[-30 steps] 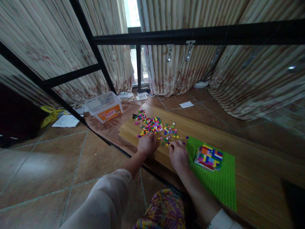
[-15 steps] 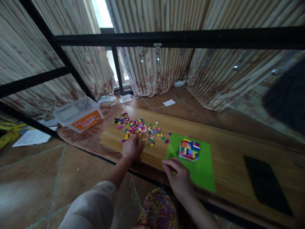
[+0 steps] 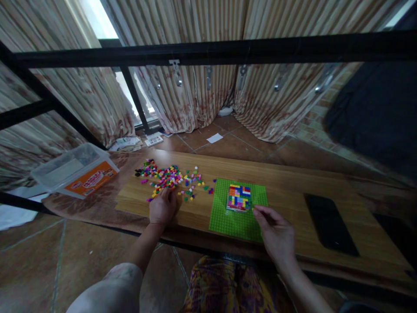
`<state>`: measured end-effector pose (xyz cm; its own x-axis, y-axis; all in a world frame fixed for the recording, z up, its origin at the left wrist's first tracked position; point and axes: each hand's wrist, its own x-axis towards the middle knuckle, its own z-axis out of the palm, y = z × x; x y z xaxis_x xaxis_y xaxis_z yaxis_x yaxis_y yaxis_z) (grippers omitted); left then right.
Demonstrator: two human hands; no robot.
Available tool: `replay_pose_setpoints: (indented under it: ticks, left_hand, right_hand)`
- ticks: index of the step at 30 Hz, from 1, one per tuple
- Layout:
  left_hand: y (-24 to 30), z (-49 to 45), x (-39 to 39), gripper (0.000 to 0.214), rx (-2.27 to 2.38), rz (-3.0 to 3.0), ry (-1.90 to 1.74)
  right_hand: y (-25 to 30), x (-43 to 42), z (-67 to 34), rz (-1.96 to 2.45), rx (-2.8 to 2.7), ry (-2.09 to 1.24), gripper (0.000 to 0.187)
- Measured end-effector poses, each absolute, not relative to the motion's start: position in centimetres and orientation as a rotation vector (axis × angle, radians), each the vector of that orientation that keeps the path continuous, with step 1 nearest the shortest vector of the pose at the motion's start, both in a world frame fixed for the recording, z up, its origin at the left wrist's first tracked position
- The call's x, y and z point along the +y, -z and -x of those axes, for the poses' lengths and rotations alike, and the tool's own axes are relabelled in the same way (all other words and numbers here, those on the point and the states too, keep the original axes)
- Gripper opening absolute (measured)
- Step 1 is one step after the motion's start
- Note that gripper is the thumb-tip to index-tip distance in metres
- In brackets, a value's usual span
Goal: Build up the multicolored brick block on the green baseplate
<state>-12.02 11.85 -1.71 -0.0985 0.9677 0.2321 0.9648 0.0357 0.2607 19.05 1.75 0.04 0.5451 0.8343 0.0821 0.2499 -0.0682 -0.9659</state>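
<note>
Seems to be at the placing step: adding to the small block (image 3: 239,198) of coloured bricks, just left of the fingertips of the right hand (image 3: 278,230). At that hand, thumb and forefinger nearly together, with a tiny yellowish speck at the tips; too small to tell whether clamped on a brick. At the left hand (image 3: 162,206), fingers bunched together, at the near edge of the loose bricks (image 3: 169,174); cannot tell whether gripping any. By this reading, calls for lining up a piece squarely with the block, then pressing straight down without knocking an edge loose.

As for the block: set on the green board (image 3: 224,224), near the right fingertips and well to the right of the left hand. Roughly square from above and raised clear of the board, with a patchwork top of red, yellow, blue, orange and green, plus a little white toward the far right. Fairly even in outline, with bare green studs all around; too small to make out any gaps on top. Farther right of the right hand, a flat black thing (image 3: 329,221) on the wooden table (image 3: 286,195).
</note>
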Motion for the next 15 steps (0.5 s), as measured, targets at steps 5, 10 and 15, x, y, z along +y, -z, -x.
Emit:
replay_pose_setpoints:
  ticks: [5,10,15]
  left_hand:
    - [1.5,12.0,11.8,0.021,2.228,-2.127,-0.577]
    - [1.3,11.9,11.8,0.021,2.236,-2.126,-0.573]
    - [1.6,12.0,11.9,0.021,2.237,-2.115,-0.584]
  right_hand:
    - [-0.3,2.5,-18.3,1.575,-1.019,-0.581,0.029]
    - [-0.3,2.7,-18.2,1.56,-1.065,-0.528,0.025]
    - [0.6,3.2,-18.4,1.504,-0.966,-0.627,0.029]
